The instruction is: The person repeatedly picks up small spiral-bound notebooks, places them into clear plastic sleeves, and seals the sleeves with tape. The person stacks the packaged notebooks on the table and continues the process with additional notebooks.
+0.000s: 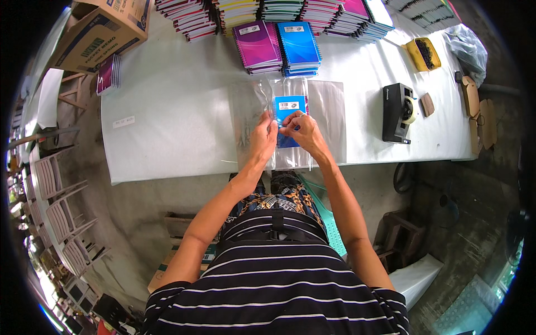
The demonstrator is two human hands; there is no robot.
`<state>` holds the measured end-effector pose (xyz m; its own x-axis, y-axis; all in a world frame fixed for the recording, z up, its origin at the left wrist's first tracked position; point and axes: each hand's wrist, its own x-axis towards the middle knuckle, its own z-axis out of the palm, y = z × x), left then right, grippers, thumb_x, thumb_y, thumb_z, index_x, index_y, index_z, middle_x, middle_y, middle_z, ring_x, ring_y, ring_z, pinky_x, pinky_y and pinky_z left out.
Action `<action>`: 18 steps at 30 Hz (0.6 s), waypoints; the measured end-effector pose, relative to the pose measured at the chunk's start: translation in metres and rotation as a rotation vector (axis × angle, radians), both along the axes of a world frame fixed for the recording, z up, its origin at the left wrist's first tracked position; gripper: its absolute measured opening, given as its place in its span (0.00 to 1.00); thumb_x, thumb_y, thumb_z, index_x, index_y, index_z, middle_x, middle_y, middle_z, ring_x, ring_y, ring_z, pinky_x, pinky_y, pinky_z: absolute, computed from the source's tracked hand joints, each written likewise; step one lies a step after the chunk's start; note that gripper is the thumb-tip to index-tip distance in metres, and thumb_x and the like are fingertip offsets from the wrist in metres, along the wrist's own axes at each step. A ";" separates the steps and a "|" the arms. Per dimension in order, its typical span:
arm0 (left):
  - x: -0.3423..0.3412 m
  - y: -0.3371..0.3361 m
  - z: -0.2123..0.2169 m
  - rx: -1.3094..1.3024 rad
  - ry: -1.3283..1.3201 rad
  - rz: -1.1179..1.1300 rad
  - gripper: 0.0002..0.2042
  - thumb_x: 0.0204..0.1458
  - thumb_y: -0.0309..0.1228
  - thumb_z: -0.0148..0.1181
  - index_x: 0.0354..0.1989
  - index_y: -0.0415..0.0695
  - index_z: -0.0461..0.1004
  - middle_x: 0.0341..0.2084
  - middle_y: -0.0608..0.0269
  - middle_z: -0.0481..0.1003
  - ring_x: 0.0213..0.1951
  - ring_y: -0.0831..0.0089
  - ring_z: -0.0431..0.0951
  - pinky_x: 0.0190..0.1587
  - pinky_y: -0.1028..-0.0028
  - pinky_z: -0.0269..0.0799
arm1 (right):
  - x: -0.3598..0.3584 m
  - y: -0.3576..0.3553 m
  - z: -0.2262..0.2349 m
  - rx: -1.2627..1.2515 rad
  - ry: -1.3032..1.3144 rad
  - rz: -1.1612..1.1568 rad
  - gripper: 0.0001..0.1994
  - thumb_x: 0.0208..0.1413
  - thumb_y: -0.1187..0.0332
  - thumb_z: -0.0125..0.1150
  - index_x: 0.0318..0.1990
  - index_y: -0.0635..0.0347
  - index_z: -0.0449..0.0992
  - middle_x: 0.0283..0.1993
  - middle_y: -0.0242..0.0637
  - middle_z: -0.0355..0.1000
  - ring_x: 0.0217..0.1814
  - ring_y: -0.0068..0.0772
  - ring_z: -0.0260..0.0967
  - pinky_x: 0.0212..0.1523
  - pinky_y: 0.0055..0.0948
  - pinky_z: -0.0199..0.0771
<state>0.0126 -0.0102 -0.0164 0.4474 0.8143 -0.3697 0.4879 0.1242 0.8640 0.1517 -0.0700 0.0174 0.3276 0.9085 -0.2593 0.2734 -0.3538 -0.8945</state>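
A small blue spiral notebook point(291, 105) with a white label lies in front of me on a clear plastic sheet point(327, 123), whose sides spread out over the table. My left hand point(263, 138) is closed at the notebook's left edge, its fingers pinching the plastic there. Over the middle of the cover, my right hand point(304, 133) has thumb and forefinger pressed together, close to the left fingertips. What those right fingers pinch is too small to make out. Part of the cover is hidden beneath the hands.
Stacks of purple notebooks point(257, 44) and blue notebooks point(299, 44) stand beyond the sheet, with more piles behind. A black tape dispenser point(393, 114) and a yellow tub point(423, 54) are to the right. A cardboard box point(103, 36) and purple notebooks sit far left.
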 end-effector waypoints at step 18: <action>0.052 0.100 0.059 1.212 0.199 -1.399 0.35 0.44 0.33 0.66 0.63 0.74 0.61 0.65 0.82 0.60 0.71 0.62 0.47 0.70 0.43 0.43 | 0.009 -0.010 0.004 -0.059 -0.023 0.080 0.11 0.50 0.65 0.67 0.32 0.65 0.77 0.31 0.35 0.73 0.31 0.24 0.67 0.36 0.31 0.70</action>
